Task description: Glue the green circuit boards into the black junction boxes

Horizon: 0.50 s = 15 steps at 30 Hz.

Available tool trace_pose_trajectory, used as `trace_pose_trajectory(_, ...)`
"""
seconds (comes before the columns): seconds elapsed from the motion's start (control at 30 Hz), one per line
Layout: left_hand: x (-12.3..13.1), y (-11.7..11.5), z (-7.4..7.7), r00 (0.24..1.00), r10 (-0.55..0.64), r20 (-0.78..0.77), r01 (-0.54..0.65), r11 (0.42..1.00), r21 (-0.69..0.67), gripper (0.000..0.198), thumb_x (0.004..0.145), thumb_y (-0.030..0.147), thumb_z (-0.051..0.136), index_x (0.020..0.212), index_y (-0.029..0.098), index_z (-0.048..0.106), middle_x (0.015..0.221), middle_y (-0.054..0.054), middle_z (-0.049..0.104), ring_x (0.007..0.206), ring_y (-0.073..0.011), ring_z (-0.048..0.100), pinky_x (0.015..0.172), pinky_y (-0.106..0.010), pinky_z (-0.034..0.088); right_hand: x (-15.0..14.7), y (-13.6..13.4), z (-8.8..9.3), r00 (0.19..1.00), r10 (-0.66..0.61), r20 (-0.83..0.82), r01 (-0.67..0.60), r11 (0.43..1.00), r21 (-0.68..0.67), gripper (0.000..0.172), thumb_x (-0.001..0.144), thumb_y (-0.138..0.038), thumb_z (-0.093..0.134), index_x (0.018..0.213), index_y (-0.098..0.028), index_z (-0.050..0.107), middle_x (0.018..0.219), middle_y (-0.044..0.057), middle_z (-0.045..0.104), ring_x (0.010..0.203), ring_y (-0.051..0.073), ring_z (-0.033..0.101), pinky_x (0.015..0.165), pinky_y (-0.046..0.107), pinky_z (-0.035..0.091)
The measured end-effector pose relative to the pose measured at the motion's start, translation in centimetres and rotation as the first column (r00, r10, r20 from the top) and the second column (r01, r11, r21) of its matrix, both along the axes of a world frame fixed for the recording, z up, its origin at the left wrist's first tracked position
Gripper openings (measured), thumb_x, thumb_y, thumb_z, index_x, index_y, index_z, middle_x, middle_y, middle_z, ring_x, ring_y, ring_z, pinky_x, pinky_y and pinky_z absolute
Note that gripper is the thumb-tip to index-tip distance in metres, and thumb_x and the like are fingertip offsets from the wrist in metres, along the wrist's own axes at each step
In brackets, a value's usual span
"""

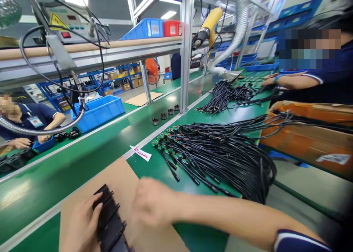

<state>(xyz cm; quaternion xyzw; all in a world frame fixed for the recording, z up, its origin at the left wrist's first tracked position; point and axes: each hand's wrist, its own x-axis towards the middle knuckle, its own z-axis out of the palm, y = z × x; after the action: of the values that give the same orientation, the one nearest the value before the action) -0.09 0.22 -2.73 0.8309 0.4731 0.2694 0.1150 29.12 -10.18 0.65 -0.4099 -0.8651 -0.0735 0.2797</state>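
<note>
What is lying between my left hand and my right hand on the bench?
In the head view, a stack of black ribbed parts lies between the left hand and the right hand, on a cardboard sheet. The left hand touches it.

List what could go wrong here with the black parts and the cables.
1. The right hand is blurred in motion beside the black finned parts that the left hand holds; a knock might scatter them off the cardboard sheet.
2. The cable bundle seems to droop over the table's near edge by the right arm; the arm could snag it and drag cables down.
</note>
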Motion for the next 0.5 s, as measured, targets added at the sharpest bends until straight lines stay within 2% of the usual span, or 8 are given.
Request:
trace_pose_trajectory(0.03, -0.7, 0.0, 0.4, 1.0, 0.012, -0.016, -0.011, 1.0, 0.014, 0.038, 0.079, 0.052, 0.052, 0.094, 0.024, 0.073, 0.103, -0.007, 0.074, 0.098, -0.0319, 0.067, 0.088, -0.048, 0.053, 3.8, 0.7, 1.7, 0.963, -0.27, -0.017, 0.27, 0.963, 0.001, 0.035, 0.085, -0.043, 0.062, 0.059, -0.02, 0.06, 0.056, -0.004, 0.056, 0.063, 0.01, 0.051, 0.066, 0.023, 0.04)
trace_pose_trajectory(0.07, -1.2, 0.0, 0.8, 0.999, 0.032, -0.029, -0.031, 0.999, 0.016, 0.038, 0.08, 0.054, 0.052, 0.094, 0.026, 0.073, 0.104, -0.006, 0.073, 0.099, -0.0314, 0.067, 0.088, -0.048, 0.054, 7.8, 1.4, 3.3, 0.91, -0.412, -0.05, 0.413, 0.911, 0.014, 0.037, 0.09, -0.037, 0.055, 0.059, -0.017, 0.06, 0.057, -0.002, 0.056, 0.063, 0.01, 0.052, 0.067, 0.024, 0.042)
trace_pose_trajectory(0.17, -1.5, -0.2, 2.8, 0.995, 0.09, -0.032, -0.091, 0.996, -0.016, 0.038, 0.081, 0.058, 0.053, 0.094, 0.029, 0.072, 0.105, -0.003, 0.073, 0.1, -0.0304, 0.067, 0.085, -0.045, 0.056, 18.8, 2.2, 6.3, 0.764, -0.633, -0.128, 0.641, 0.767, 0.028, 0.023, 0.093, -0.035, 0.055, 0.096, -0.013, 0.062, 0.092, 0.004, 0.063, 0.081, 0.014, 0.061, 0.075, 0.033, 0.052)
trace_pose_trajectory(0.2, -1.0, -0.4, 3.5, 0.996, 0.083, -0.018, -0.083, 0.996, -0.027, 0.038, 0.08, 0.059, 0.054, 0.094, 0.029, 0.072, 0.104, -0.003, 0.073, 0.099, -0.03, 0.067, 0.082, -0.043, 0.057, 21.4, 2.2, 6.6, 0.723, -0.675, -0.143, 0.685, 0.728, 0.023, 0.025, 0.093, -0.035, 0.055, 0.107, -0.014, 0.06, 0.103, 0.006, 0.063, 0.087, 0.016, 0.061, 0.076, 0.035, 0.053)
trace_pose_trajectory(0.27, 1.0, -1.1, 5.2, 0.999, 0.024, 0.038, -0.023, 0.999, -0.032, 0.037, 0.08, 0.059, 0.055, 0.091, 0.028, 0.072, 0.101, -0.003, 0.072, 0.096, -0.0288, 0.068, 0.078, -0.039, 0.058, 24.5, 1.7, 6.8, 0.651, -0.739, -0.174, 0.753, 0.658, 0.024, 0.027, 0.093, -0.035, 0.057, 0.111, -0.016, 0.059, 0.107, 0.006, 0.061, 0.088, 0.016, 0.062, 0.074, 0.033, 0.054)
trace_pose_trajectory(0.37, 6.0, -3.1, 8.0, 0.986, -0.118, 0.12, 0.121, 0.993, -0.018, 0.034, 0.083, 0.054, 0.054, 0.085, 0.025, 0.071, 0.095, -0.005, 0.072, 0.087, -0.0258, 0.069, 0.077, -0.037, 0.057, 24.8, 0.1, 7.7, 0.543, -0.799, -0.26, 0.835, 0.545, 0.069, 0.015, 0.092, -0.029, 0.055, 0.088, -0.015, 0.059, 0.083, 0.004, 0.059, 0.074, 0.015, 0.058, 0.066, 0.029, 0.049)
trace_pose_trajectory(0.43, 10.2, -4.8, 10.1, 0.962, -0.238, 0.135, 0.244, 0.969, -0.029, 0.029, 0.088, 0.047, 0.051, 0.09, 0.024, 0.069, 0.097, -0.005, 0.07, 0.084, -0.023, 0.068, 0.075, -0.036, 0.057, 22.5, -1.6, 9.5, 0.468, -0.8, -0.376, 0.882, 0.452, 0.135, 0.013, 0.089, -0.026, 0.053, 0.078, -0.017, 0.052, 0.073, 0.003, 0.054, 0.068, 0.016, 0.054, 0.064, 0.03, 0.045)
trace_pose_trajectory(0.5, 14.6, -6.6, 12.2, 0.894, -0.418, 0.161, 0.425, 0.905, -0.015, 0.024, 0.091, 0.039, 0.05, 0.103, 0.024, 0.065, 0.106, -0.006, 0.067, 0.087, -0.0211, 0.065, 0.08, -0.037, 0.055, 18.5, -3.6, 11.6, 0.447, -0.718, -0.533, 0.894, 0.385, 0.231, 0.013, 0.086, -0.028, 0.054, 0.079, -0.02, 0.047, 0.072, 0.001, 0.051, 0.066, 0.016, 0.051, 0.064, 0.031, 0.043)
